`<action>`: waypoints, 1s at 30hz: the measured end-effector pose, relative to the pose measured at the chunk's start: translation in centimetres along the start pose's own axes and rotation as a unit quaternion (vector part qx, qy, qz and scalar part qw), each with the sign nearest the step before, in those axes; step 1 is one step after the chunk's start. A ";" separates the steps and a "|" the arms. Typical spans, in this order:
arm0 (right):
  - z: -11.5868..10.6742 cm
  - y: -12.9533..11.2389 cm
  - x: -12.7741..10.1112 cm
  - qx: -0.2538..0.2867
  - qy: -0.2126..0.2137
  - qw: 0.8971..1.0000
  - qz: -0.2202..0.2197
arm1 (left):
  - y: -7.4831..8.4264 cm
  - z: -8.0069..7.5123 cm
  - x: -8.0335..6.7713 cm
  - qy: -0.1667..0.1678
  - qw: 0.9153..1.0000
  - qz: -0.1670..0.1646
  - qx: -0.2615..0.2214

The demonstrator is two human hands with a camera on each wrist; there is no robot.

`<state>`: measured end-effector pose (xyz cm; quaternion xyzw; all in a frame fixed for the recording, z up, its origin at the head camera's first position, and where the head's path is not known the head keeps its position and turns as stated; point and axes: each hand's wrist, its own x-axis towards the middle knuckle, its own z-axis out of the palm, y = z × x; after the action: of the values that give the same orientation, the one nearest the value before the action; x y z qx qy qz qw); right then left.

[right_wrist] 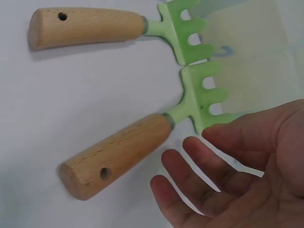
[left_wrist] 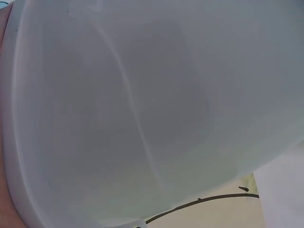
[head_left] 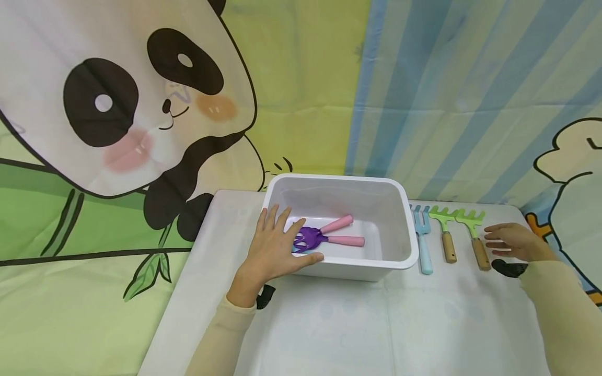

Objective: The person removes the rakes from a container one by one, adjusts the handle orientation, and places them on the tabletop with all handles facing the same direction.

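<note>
A white plastic bin point(head_left: 397, 245) stands on the white table; its wall point(left_wrist: 152, 109) fills the left wrist view. Inside lie two purple tools with pink handles point(head_left: 329, 236). My left hand point(head_left: 277, 245) rests flat on the bin's near left rim, fingers straight. To the right of the bin lie a blue fork point(head_left: 423, 240) and two green rakes with wooden handles point(head_left: 447, 235) point(head_left: 475, 237). My right hand point(head_left: 512, 241) hovers open just right of the nearer rake point(right_wrist: 142, 142), fingers spread, touching nothing; the second rake point(right_wrist: 104, 26) lies beyond it.
A cartoon panda cloth hangs behind and to the left of the table point(head_left: 329, 324); a blue striped cloth hangs at the back right. Black wrist straps point(head_left: 510, 269) show at both wrists. The table's left edge runs close to my left forearm.
</note>
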<state>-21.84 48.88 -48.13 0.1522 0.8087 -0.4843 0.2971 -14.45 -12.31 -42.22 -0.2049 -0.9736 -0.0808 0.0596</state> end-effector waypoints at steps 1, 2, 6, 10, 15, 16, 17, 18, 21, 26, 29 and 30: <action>0.0 -0.1 -0.2 -0.003 0.001 1.000 -0.012 | 0.0 0.0 0.0 0.000 1.000 0.000 0.000; -0.1 -0.3 -0.3 -0.006 0.001 1.000 -0.026 | 0.0 0.0 0.0 -0.001 1.000 0.000 -0.001; 0.1 -1.8 -1.1 -0.004 -0.003 0.997 -0.073 | 0.0 0.0 -0.1 0.001 1.000 0.000 0.003; 0.7 -4.7 -2.0 -0.014 -0.017 0.994 -0.106 | 0.0 0.0 0.0 0.004 1.000 0.000 0.004; 2.1 -9.2 -3.9 -0.048 -0.025 0.988 -0.147 | 0.0 -0.1 -0.1 0.001 1.000 -0.002 -0.003; 2.5 -10.1 -4.3 -0.056 -0.026 0.986 -0.156 | 0.0 -0.1 -0.1 0.002 1.000 -0.001 -0.004; 2.9 -11.0 -4.7 -0.064 -0.028 0.984 -0.163 | 0.0 -0.1 -0.1 0.003 1.000 0.000 -0.004; 3.3 -11.9 -5.1 -0.075 -0.032 0.982 -0.170 | 0.0 -0.1 0.0 0.003 1.000 0.000 -0.005; 4.4 -14.4 -6.0 -0.094 -0.047 0.976 -0.190 | 0.0 -0.1 0.0 0.008 1.000 0.003 -0.004; 6.5 -18.0 -7.1 -0.099 -0.083 0.967 -0.218 | 0.0 -0.1 0.0 0.009 1.000 0.007 -0.004; 8.0 -20.1 -7.6 -0.110 -0.106 0.961 -0.231 | 0.0 -0.1 0.0 0.012 1.000 0.006 -0.005; 8.5 -20.8 -7.7 -0.116 -0.113 0.958 -0.235 | 0.0 -0.1 0.0 0.013 1.000 0.006 -0.005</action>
<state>-24.16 31.65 -31.89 -0.1336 0.8333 -0.4577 0.2800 -14.41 -12.36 -42.10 -0.2100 -0.9711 -0.0876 0.0720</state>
